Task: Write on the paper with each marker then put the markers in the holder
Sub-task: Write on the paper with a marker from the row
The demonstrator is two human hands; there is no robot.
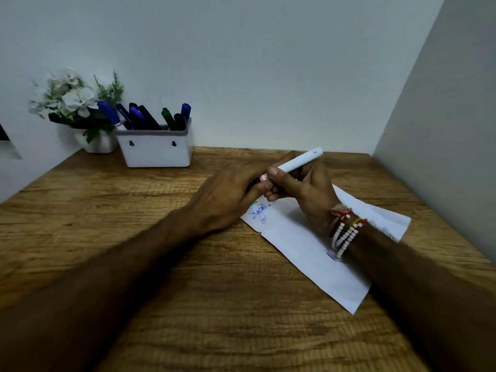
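Several markers already stand in the holder; the paper bears blue and green writing. Just above it, the fingers of the right hand and left hand clamp the white marker, seemingly the last one.

Grained matt wood table, smooth white paper, glossy plastic holder
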